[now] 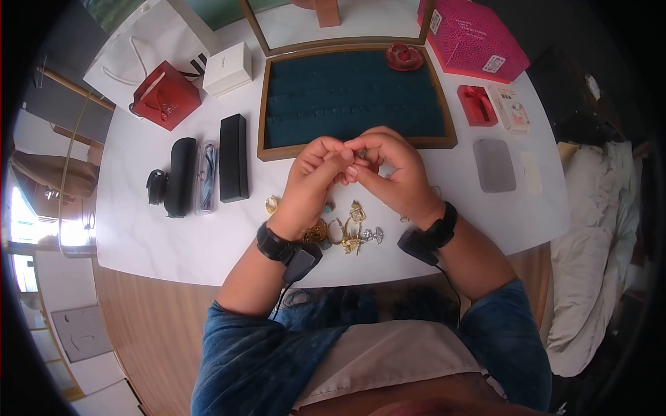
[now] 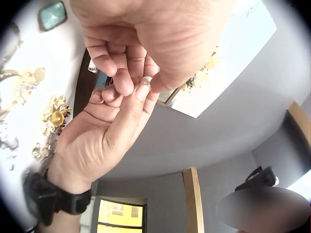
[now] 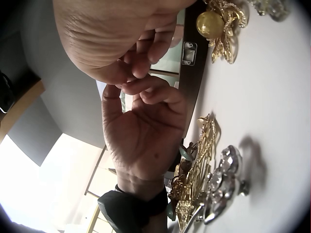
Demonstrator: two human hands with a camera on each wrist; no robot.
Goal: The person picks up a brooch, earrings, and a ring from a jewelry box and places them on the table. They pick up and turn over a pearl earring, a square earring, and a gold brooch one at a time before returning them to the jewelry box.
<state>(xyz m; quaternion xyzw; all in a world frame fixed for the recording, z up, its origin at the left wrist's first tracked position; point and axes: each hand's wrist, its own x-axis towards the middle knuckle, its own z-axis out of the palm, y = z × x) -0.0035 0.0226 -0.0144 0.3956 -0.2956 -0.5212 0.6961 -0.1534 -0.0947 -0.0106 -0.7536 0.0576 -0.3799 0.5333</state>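
In the head view my left hand (image 1: 312,177) and right hand (image 1: 397,170) meet in front of the jewelry box (image 1: 266,149), fingertips together. Between them they pinch a small shiny piece (image 1: 361,154), mostly hidden by the fingers; I cannot tell its kind. A glint of it (image 2: 146,80) shows at the thumb tip in the left wrist view. Below the hands lies jewelry: gold brooches (image 1: 356,211), a silver brooch (image 3: 222,179) with clear stones, a gold flower piece (image 3: 210,25) with a round yellow center, and a blue-green square stone (image 2: 53,16).
The box has a teal lining, a raised mirror lid (image 1: 361,24) and a red flower ornament (image 1: 404,57). At left stand a red bag (image 1: 166,97), a white box (image 1: 227,69) and long black cases (image 1: 234,158). A pink box (image 1: 475,40) and grey case (image 1: 494,165) are right.
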